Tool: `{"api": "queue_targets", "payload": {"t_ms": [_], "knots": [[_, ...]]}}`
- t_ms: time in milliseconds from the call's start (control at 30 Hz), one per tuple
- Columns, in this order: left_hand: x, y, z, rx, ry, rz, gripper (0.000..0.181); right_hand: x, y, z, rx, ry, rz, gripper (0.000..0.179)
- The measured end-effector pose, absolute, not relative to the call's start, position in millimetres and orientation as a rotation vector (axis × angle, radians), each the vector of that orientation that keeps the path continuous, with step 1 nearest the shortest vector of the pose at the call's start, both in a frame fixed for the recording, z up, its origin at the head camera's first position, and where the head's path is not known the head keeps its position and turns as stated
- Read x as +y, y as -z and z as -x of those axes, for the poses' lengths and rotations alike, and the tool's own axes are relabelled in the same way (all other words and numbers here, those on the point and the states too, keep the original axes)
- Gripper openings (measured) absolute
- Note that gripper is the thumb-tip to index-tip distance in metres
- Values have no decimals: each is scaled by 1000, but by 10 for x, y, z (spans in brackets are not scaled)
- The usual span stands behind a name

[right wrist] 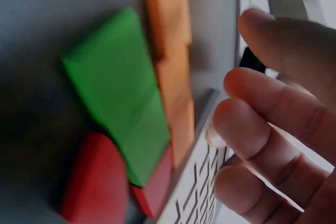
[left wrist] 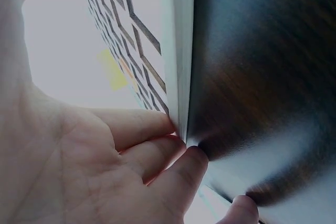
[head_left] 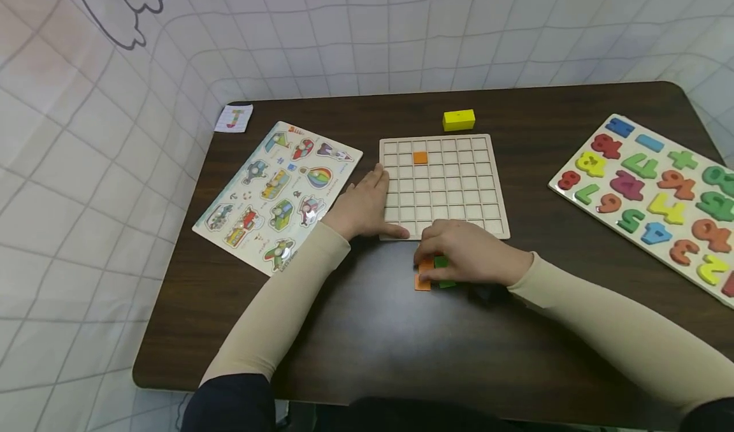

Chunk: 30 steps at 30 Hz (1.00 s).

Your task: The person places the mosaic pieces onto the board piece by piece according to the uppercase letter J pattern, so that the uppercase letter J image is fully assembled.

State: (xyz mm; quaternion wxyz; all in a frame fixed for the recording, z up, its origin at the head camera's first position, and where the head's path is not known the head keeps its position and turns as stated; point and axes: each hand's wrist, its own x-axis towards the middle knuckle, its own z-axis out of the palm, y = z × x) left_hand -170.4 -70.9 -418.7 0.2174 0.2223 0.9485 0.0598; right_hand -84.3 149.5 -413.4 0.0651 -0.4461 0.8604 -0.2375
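Two hands in pale sleeves are reaching over a dark table (head_left: 344,349), framing a wooden grid board (head_left: 452,185) that is lying flat between them. The left hand (head_left: 365,206) is bracing the board along its left edge, its fingers stretching forward side by side and its thumb spreading out toward the near corner; in the left wrist view, fingertips are touching the rim. The right hand (head_left: 461,247) is hovering just off the board's near edge, its fingers loosely bending and separating slightly; whether a fingertip is touching a piece, one cannot tell. Beneath it, orange pieces (right wrist: 173,77) are running in a row alongside a green piece (right wrist: 121,98), while red pieces (right wrist: 97,182) are sitting against the green one, blurring in the right wrist view. One orange square (head_left: 420,157) is occupying a cell left of centre, near the far side of the grid. A yellow block (head_left: 459,120) is resting just beyond the board. A vehicle puzzle (head_left: 241,190) is lying at left, near a card (head_left: 233,118) that is showing a letter J, and a number puzzle (head_left: 650,188) is lying at right.
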Motion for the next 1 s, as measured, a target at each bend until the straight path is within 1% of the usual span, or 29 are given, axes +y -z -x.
{"api": "queue_targets", "payload": {"t_ms": [167, 433, 667, 833, 1000], "knots": [[-731, 4166, 1701, 2630, -164, -611, 137, 1471, 4184, 715, 2655, 574, 1412, 29], [-736, 4178, 1673, 2632, -175, -615, 136, 1433, 4253, 594, 2712, 519, 1527, 17], [-728, 4151, 1680, 2637, -166, -615, 136, 1379, 4258, 527, 2713, 458, 1560, 20], [-717, 4154, 1667, 2633, -167, -616, 136, 1359, 4283, 487, 2731, 448, 1576, 18], [-708, 4162, 1656, 2636, -175, -614, 136, 1342, 4282, 484, 2731, 444, 1614, 21]]}}
